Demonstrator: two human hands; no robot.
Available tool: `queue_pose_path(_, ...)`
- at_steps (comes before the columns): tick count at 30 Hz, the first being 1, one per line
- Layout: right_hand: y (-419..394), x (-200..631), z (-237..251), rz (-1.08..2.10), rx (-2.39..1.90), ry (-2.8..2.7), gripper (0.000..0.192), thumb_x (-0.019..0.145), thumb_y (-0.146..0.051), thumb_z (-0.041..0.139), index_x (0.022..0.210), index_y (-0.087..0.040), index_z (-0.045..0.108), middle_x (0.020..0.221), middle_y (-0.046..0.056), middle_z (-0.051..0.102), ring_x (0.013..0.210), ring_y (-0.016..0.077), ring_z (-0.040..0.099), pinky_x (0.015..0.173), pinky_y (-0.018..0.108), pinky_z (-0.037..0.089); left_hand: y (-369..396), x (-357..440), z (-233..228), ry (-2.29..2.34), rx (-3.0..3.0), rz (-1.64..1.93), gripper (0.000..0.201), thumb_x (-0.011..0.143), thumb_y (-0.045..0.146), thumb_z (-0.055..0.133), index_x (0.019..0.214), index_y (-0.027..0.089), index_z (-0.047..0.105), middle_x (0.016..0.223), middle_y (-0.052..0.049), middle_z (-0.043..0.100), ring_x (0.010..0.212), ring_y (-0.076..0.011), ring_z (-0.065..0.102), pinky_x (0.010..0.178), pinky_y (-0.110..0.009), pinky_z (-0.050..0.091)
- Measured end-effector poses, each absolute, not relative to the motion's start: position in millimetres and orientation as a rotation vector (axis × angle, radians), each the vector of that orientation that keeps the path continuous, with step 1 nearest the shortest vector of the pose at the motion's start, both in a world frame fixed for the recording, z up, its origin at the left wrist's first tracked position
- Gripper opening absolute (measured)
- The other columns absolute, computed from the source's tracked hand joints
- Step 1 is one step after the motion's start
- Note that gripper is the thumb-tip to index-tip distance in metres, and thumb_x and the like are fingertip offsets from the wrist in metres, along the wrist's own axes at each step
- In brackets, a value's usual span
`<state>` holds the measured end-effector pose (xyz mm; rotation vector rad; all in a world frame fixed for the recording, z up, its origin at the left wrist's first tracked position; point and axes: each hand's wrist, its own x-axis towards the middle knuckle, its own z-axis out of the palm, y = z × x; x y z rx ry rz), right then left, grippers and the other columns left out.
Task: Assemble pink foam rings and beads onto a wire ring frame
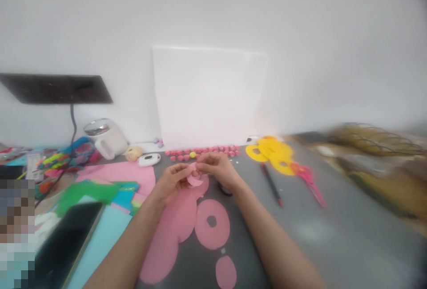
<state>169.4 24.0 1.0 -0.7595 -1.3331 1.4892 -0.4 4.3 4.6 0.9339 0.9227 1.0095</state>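
My left hand and my right hand meet over the grey table, both pinching a small curved pink paper piece. Under and in front of the hands lie pink paper circles, one with a small hole in its middle, and a smaller pink oval near the front edge. A row of small pink balls with one yellow ball lies just beyond my hands.
A white board leans on the wall. Yellow paper rings, pink scissors and a dark pen lie at right. Coloured paper sheets, a dark phone and a white mug-like appliance sit at left.
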Motion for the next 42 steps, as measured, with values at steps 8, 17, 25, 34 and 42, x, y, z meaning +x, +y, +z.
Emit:
queue_pose_path(8,20.3,168.8,5.2,1.5,-0.746,-1.357,0.022,0.068,-0.034,0.071,0.076,-0.015,0.066,0.066,0.003,0.068,0.065,0.0148,0.064,0.07,0.031,0.052,4.7,-1.0,1.8,0.911,0.963,0.995,0.019,0.068,0.031,0.072,0.073,0.013,0.069,0.072,-0.004,0.065,0.059,-0.0097,0.055,0.053,-0.02,0.043)
queue_pose_path(17,20.9,170.0,2.4,1.528,-0.732,-1.344,0.022,0.068,-0.032,0.071,0.079,-0.014,0.066,0.069,0.004,0.069,0.068,0.016,0.066,0.073,0.034,0.053,4.9,1.6,2.5,0.922,0.932,1.011,0.021,0.067,0.031,0.073,0.074,0.012,0.069,0.07,-0.005,0.065,0.058,-0.0096,0.055,0.052,-0.02,0.043)
queue_pose_path(25,22.6,169.3,3.3,1.473,-0.758,-1.367,0.019,0.064,-0.031,0.074,0.073,-0.016,0.067,0.066,0.001,0.068,0.064,0.014,0.063,0.069,0.03,0.051,4.4,0.4,5.6,0.928,0.941,1.003,0.019,0.065,0.029,0.074,0.069,0.012,0.068,0.067,-0.004,0.063,0.057,-0.0098,0.053,0.053,-0.021,0.044)
queue_pose_path(34,23.3,172.0,3.7,1.498,-0.777,-1.335,0.026,0.065,-0.032,0.073,0.084,-0.017,0.067,0.072,0.003,0.069,0.069,0.0164,0.066,0.075,0.034,0.052,5.2,-0.4,4.3,0.917,0.958,1.027,0.017,0.068,0.031,0.072,0.069,0.014,0.069,0.062,-0.003,0.063,0.055,-0.0101,0.053,0.053,-0.022,0.042)
queue_pose_path(42,21.5,170.8,6.1,1.503,-0.711,-1.399,0.021,0.065,-0.033,0.073,0.073,-0.016,0.063,0.065,0.001,0.067,0.064,0.0153,0.064,0.07,0.032,0.051,3.6,1.1,5.5,0.888,0.991,1.003,0.017,0.067,0.029,0.073,0.067,0.013,0.066,0.061,-0.003,0.06,0.057,-0.0114,0.053,0.054,-0.023,0.044)
